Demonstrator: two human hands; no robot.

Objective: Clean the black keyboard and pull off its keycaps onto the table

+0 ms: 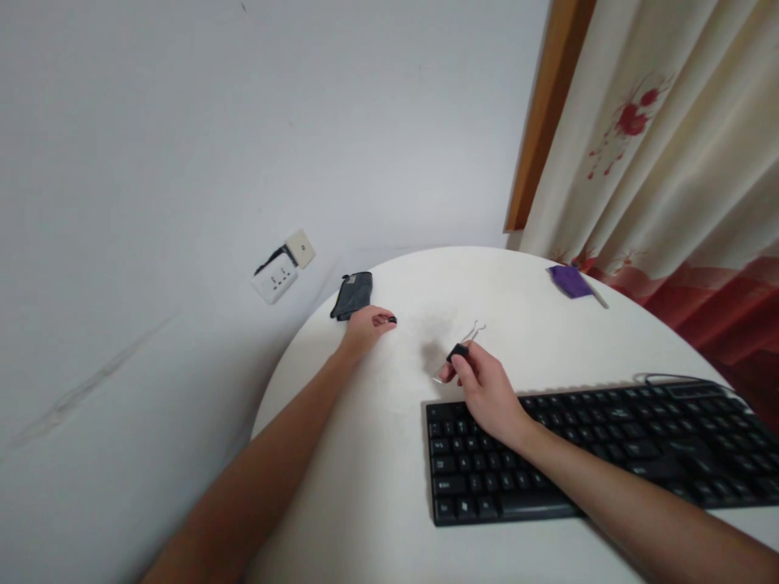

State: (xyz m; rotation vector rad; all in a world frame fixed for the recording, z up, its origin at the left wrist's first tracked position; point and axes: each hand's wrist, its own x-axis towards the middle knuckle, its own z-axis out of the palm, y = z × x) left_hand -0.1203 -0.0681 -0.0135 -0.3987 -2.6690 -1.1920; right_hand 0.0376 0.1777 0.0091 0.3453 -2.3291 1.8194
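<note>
Black binder clip (458, 352) is held over the white table (365, 495), near the keyboard's (608, 422) far left corner; its body is pinched by the right hand (487, 385), wire handles pointing opposite ways. Small black item (393, 319) is grasped in the left hand's (363, 327) fingertips, beside the dark pouch (354, 294). Clip is best gripped by its body, handles unsqueezed and clear of keys.
</note>
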